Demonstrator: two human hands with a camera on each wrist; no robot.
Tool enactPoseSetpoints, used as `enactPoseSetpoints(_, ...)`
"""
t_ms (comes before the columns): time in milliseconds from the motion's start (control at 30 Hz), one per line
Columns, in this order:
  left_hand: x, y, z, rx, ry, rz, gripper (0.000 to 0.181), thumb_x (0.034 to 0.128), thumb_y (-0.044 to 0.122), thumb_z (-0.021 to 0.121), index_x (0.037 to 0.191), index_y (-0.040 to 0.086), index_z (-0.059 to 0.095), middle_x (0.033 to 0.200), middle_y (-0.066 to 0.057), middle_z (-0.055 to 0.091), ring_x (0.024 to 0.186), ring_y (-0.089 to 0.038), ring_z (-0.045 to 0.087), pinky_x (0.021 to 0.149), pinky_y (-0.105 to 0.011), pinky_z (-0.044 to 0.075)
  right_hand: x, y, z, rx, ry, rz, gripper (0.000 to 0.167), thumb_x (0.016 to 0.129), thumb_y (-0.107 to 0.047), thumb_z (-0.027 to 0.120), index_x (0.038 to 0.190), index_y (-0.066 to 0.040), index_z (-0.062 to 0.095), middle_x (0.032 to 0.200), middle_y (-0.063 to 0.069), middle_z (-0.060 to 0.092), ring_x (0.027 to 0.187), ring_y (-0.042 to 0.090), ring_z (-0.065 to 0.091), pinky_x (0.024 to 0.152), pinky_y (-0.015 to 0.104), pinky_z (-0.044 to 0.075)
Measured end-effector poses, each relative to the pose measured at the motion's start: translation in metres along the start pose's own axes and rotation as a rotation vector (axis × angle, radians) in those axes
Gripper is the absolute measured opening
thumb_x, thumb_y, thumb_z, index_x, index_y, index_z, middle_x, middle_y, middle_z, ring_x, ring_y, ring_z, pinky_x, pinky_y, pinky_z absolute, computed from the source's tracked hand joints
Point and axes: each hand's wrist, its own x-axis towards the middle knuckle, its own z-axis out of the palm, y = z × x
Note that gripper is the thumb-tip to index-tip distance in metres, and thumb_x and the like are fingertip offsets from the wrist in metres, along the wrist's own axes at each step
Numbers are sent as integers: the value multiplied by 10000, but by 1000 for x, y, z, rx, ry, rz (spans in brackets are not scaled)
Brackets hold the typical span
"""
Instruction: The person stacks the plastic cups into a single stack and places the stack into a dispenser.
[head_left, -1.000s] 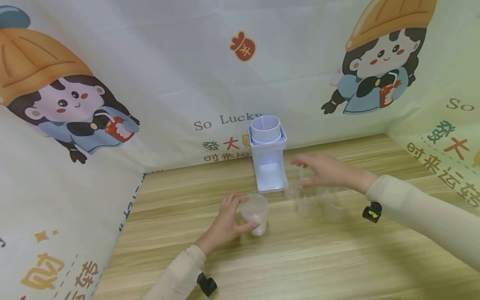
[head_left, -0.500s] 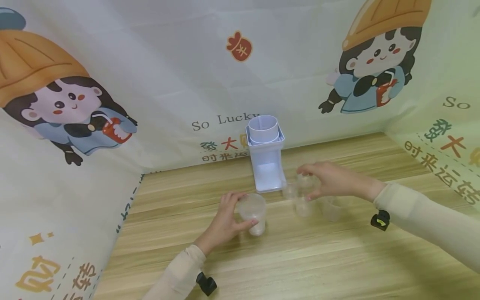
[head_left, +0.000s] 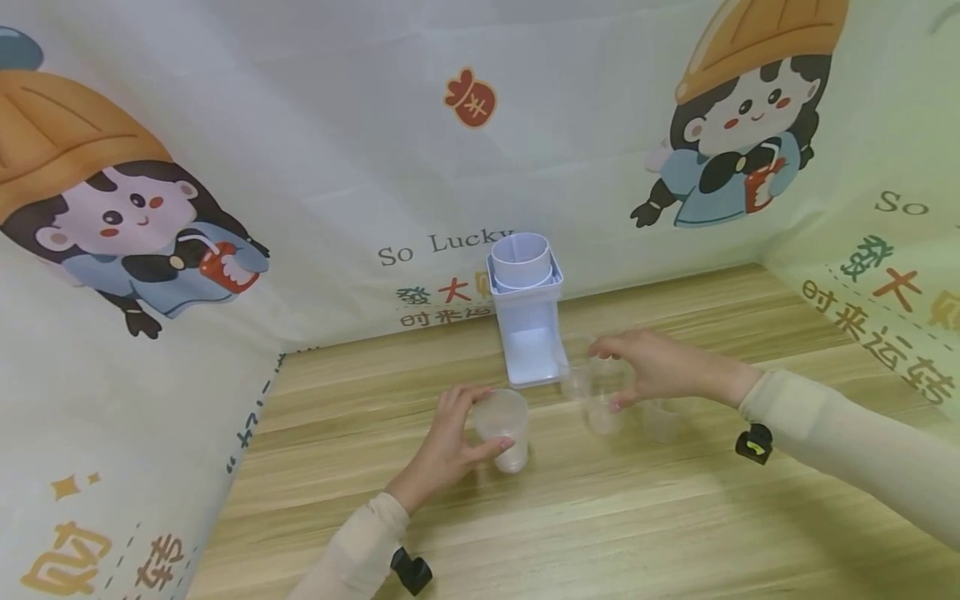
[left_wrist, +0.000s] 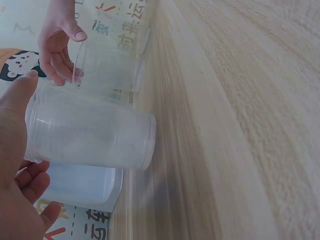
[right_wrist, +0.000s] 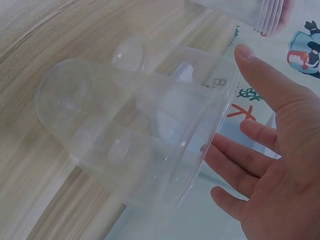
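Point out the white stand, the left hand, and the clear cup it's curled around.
White stand (head_left: 527,315): head view, on the wall below its upper box.
Left hand (head_left: 448,446): head view, back of the hand.
Clear cup (left_wrist: 95,131): left wrist view, side wall.

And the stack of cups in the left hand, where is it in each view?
Head: the stack of cups is just below and right of centre, held by the left hand.
Left wrist: the stack of cups is large, left of centre.
Right wrist: the stack of cups is at the top edge, right of centre, partly cut off.
Shared landmark: the right hand, visible in all three.
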Motion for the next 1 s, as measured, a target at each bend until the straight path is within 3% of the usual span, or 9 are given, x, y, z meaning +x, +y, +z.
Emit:
enactPoseSetpoints(333,-1,2,-2,-10,-4,-5,695,769,269,851,1345,61,524,1362,-130,519,1255,-302,419,1045,-514,405,1,0,0,-6,2,-22,708,753,-337,849,1323,-41,552,1289,178,650,1104,342,659,945,514,530)
enactPoseSetpoints(1000,-1,3,-2,-23,4,-12,685,767,271,853,1333,60,529,1365,-113,519,1266,-289,417,1052,-513,411,0,-6,-7,14,17,24,722,741,-344,857,1340,-81,550,1217,127,681,1098,311,646,940,498,534)
